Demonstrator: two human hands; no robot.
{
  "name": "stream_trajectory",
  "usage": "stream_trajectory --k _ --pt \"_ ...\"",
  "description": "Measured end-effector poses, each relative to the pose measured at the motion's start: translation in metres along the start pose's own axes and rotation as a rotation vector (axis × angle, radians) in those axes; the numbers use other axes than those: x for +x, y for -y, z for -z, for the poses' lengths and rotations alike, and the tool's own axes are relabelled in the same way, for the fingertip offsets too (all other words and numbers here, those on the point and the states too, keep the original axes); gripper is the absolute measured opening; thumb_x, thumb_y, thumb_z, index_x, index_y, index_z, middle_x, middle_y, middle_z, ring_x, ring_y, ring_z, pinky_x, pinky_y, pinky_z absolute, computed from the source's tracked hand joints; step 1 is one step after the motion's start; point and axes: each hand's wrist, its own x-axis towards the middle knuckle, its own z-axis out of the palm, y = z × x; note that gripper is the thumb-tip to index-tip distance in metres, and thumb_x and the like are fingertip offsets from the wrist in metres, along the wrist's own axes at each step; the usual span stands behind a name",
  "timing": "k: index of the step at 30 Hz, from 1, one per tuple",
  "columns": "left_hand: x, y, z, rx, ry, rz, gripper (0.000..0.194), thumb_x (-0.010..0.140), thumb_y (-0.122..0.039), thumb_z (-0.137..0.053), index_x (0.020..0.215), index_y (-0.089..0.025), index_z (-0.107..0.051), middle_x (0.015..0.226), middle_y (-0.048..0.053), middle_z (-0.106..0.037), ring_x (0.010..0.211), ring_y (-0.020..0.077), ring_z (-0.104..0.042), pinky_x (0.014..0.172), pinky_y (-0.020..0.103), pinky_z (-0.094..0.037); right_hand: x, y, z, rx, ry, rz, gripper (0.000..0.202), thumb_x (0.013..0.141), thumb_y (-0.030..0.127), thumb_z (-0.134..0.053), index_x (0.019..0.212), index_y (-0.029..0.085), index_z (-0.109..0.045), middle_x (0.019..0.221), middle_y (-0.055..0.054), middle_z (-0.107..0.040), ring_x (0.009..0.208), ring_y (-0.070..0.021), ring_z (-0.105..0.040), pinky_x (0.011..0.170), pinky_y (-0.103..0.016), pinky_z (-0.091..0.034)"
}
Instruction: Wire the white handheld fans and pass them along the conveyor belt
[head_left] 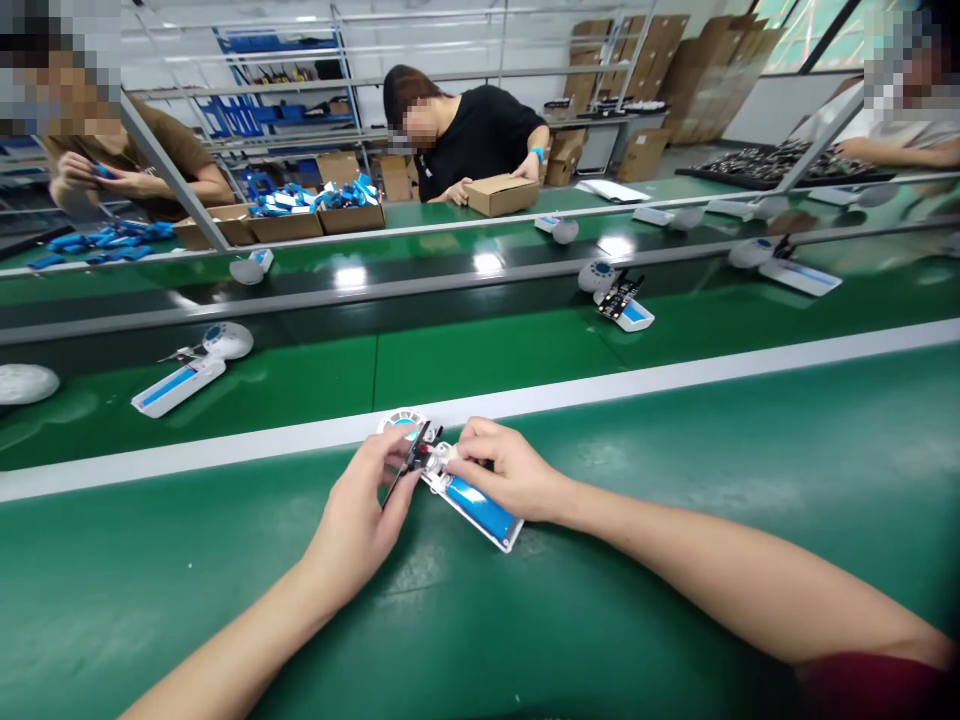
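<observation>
A white plastic device housing (pixel 512 541) lies slantwise on the green work surface, with a long blue battery (pixel 480 508) in its handle part. Its round head (pixel 405 417) rests near the pale strip. My left hand (pixel 373 490) is closed on a dark circuit board (pixel 409 461), which it holds tilted up on edge over the housing's neck. With fingers pinched at the white parts beside the board, my right hand (pixel 506 468) leans over the battery's upper end. What its fingertips grip is too small to make out.
Behind the pale strip (pixel 645 383) runs a green conveyor (pixel 465 355). Similar housings (pixel 180 385) lie on it at left, and one with a board (pixel 626 305) at right. Co-workers sit across, one handling a cardboard box (pixel 502 195). Boxes of blue batteries (pixel 319 205) stand at left.
</observation>
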Motion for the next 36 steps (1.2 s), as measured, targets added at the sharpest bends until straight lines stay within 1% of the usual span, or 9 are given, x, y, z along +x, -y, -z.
stream_trajectory --k 2,4,6,10,14,17,23,27,36 --pt "-0.003 0.0 0.001 0.045 0.03 0.017 0.043 0.083 -0.013 -0.043 0.124 -0.023 -0.034 0.096 0.006 -0.049 0.083 0.0127 -0.053 0.074 0.027 -0.048 0.001 0.004 -0.001 0.053 -0.02 -0.05 0.026 0.082 0.021 -0.048 0.058 0.013 -0.053 0.068 0.0 -0.042 0.066 -0.0094 -0.044 0.061 -0.022 -0.036" --pt "-0.004 0.001 -0.001 0.147 0.027 -0.044 0.041 0.083 -0.011 -0.041 0.123 -0.021 -0.037 0.1 0.007 -0.047 0.091 0.0149 -0.051 0.078 0.029 -0.047 0.001 0.009 -0.003 0.103 -0.034 -0.108 0.026 0.081 0.02 -0.049 0.056 0.014 -0.051 0.068 0.001 -0.041 0.064 -0.009 -0.043 0.061 -0.023 -0.036" --pt "-0.004 0.003 -0.005 0.215 -0.01 -0.106 0.04 0.083 -0.01 -0.041 0.122 -0.019 -0.039 0.102 0.009 -0.047 0.096 0.0163 -0.05 0.081 0.029 -0.046 0.001 0.014 -0.004 0.153 -0.038 -0.158 0.025 0.08 0.02 -0.05 0.056 0.014 -0.051 0.066 0.001 -0.04 0.063 -0.0089 -0.042 0.059 -0.022 -0.036" --pt "0.003 0.005 -0.011 0.229 -0.05 -0.166 0.032 0.083 -0.009 -0.042 0.115 -0.015 -0.046 0.096 0.008 -0.051 0.09 0.0157 -0.051 0.077 0.027 -0.046 0.002 0.023 -0.004 0.233 -0.049 -0.127 0.026 0.079 0.017 -0.051 0.054 0.014 -0.049 0.066 0.001 -0.042 0.065 -0.0091 -0.043 0.06 -0.022 -0.036" --pt "0.008 0.0 -0.008 0.106 -0.029 -0.079 0.026 0.083 -0.012 -0.044 0.108 -0.016 -0.051 0.09 0.005 -0.053 0.083 0.0126 -0.053 0.072 0.023 -0.046 0.003 0.025 -0.005 0.205 -0.145 -0.122 0.027 0.077 0.014 -0.052 0.052 0.014 -0.043 0.066 0.001 -0.041 0.064 -0.0089 -0.042 0.059 -0.021 -0.035" --pt "0.006 -0.004 -0.006 0.058 0.008 -0.021 0.024 0.083 -0.015 -0.043 0.105 -0.017 -0.053 0.089 0.005 -0.053 0.082 0.0124 -0.053 0.071 0.023 -0.046 0.002 0.022 -0.007 0.145 -0.171 -0.126 0.026 0.078 0.016 -0.051 0.053 0.014 -0.044 0.065 0.001 -0.041 0.063 -0.009 -0.042 0.058 -0.022 -0.034" --pt "0.003 -0.006 -0.011 0.123 0.007 -0.1 0.029 0.084 -0.012 -0.04 0.112 -0.015 -0.049 0.092 0.006 -0.051 0.083 0.0125 -0.053 0.073 0.023 -0.046 -0.001 0.022 -0.009 0.056 -0.154 -0.075 0.026 0.08 0.018 -0.048 0.055 0.014 -0.046 0.068 0.0 -0.046 0.065 -0.0095 -0.044 0.06 -0.023 -0.034" --pt "0.002 -0.007 -0.012 0.121 0.011 -0.124 0.029 0.084 -0.012 -0.04 0.112 -0.014 -0.047 0.092 0.007 -0.05 0.083 0.0122 -0.052 0.072 0.022 -0.046 -0.003 0.025 -0.009 0.022 -0.159 -0.106 0.024 0.08 0.017 -0.048 0.056 0.014 -0.048 0.069 -0.001 -0.047 0.066 -0.01 -0.043 0.063 -0.024 -0.034" --pt "-0.002 -0.012 -0.011 0.159 0.052 -0.08 0.028 0.084 -0.012 -0.039 0.111 -0.014 -0.048 0.089 0.006 -0.049 0.078 0.0122 -0.052 0.069 0.023 -0.046 -0.007 0.028 -0.009 0.07 -0.188 -0.087 0.023 0.079 0.015 -0.047 0.057 0.013 -0.046 0.069 -0.001 -0.046 0.067 -0.0104 -0.043 0.062 -0.024 -0.034"
